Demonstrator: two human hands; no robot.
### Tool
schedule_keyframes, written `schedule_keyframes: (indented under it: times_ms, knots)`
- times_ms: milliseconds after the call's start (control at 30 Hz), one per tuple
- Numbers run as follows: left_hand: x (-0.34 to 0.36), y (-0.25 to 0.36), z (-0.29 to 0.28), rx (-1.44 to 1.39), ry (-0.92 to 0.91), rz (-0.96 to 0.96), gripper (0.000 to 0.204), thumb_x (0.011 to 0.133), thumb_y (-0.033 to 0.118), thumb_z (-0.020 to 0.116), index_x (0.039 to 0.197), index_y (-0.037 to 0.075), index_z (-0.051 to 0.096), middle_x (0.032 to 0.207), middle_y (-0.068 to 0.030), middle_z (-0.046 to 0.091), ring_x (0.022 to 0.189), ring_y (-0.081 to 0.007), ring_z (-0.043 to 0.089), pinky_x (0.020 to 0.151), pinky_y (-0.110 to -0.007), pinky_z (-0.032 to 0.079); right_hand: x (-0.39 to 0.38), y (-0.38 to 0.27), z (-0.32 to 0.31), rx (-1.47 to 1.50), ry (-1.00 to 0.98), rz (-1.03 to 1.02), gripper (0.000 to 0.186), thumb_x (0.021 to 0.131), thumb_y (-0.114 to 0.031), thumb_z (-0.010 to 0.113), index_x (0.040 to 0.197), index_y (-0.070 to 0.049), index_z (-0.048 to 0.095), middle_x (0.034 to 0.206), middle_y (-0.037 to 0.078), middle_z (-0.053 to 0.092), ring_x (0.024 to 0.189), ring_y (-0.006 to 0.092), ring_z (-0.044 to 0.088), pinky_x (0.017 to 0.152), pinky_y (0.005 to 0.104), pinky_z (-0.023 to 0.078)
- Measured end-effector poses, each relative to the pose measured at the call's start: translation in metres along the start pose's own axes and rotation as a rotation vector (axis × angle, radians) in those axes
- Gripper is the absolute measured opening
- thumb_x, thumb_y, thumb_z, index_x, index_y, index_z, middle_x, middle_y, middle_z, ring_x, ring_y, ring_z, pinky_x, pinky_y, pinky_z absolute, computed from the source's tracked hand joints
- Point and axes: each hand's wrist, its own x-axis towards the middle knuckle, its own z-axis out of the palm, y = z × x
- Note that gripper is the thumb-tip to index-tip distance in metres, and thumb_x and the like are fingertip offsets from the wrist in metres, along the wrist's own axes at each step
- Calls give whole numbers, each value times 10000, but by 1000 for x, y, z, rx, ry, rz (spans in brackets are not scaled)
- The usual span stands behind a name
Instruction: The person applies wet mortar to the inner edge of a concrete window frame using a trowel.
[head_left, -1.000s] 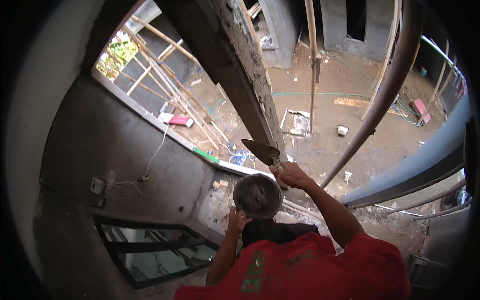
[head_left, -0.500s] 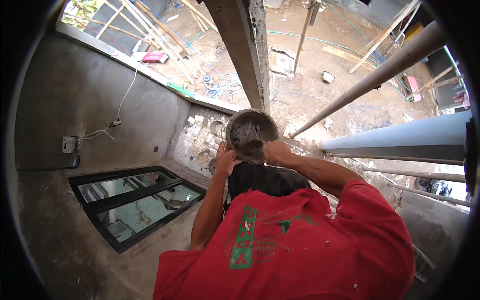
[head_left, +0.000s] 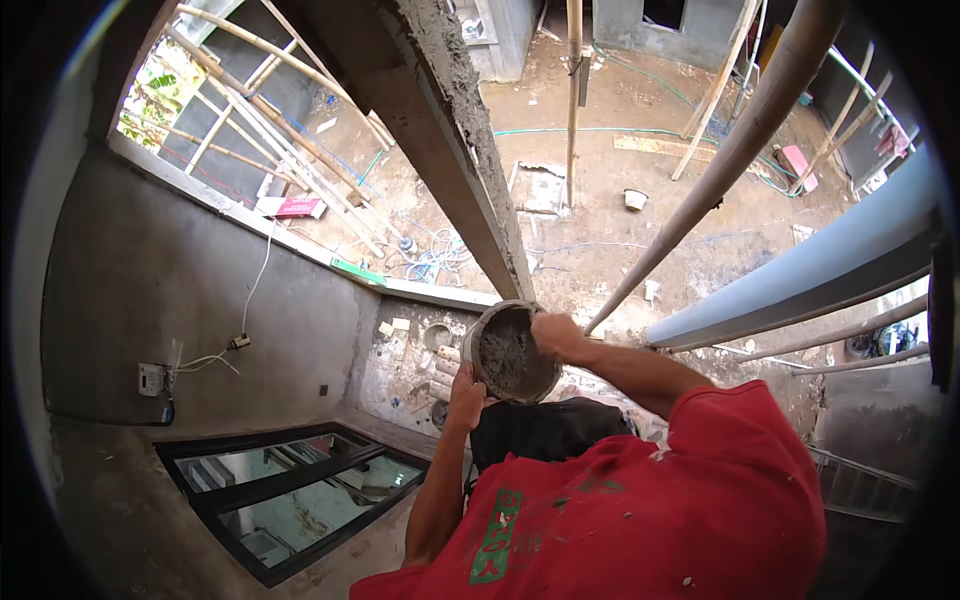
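Note:
A round bucket [head_left: 473, 350] of wet grey mortar [head_left: 508, 358] is held out in front of my body, tilted so that its inside shows. My left hand [head_left: 466, 398] grips the bucket's near left side. At the far right of the rim my right hand [head_left: 557, 336] is closed in a fist, reaching over the mortar. Whatever it holds is hidden by the fingers and the bucket's edge. Just beyond the bucket rises a grey concrete post [head_left: 450, 170] with a rough mortared edge.
A grey plastered wall [head_left: 220, 270] with a socket box [head_left: 151, 380] and a dark-framed window [head_left: 300, 490] stands on the left. Bamboo poles [head_left: 690, 215] and a pale blue beam [head_left: 800, 260] slant across the right. Far below lie a white bucket [head_left: 635, 199] and tangled cords [head_left: 440, 258].
The view has tilted, so the bucket sits lower in it. My right hand has moved from the bucket's right side to its far right rim. My left hand keeps its grip.

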Motion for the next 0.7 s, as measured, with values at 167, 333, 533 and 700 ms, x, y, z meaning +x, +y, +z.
schedule_keyframes:
  times_ms: [167,333,533,700]
  knots:
    - [-9,-10,-14,-143,52,-23,396,732,-80,355,1104,45,406,1151,-141,493,996,-295,618,715,-389,621,-38,-36,-6,-7,-126,-300,192,670,-186,703,770,-23,725,785,193,690,752,344,698,655,422,569]
    - [0,-13,1,-42,67,-2,385,757,-74,366,1120,41,426,1178,-136,495,977,-279,623,693,-345,606,-8,55,12,-84,90,-97,212,738,-253,655,702,-48,697,753,170,685,715,328,694,597,438,554]
    - [-3,-31,14,-148,76,3,392,733,-116,347,1066,61,453,1089,-95,557,885,-216,637,646,-329,596,-24,49,90,214,-456,-245,390,820,-350,563,706,11,655,684,194,652,628,321,661,560,463,523]
    - [-1,-15,7,-128,-7,-12,435,717,-148,338,1075,74,446,1070,-103,577,896,-231,649,643,-372,609,-61,22,56,707,-541,83,618,927,-588,464,703,-24,582,487,40,449,430,145,485,391,319,406]
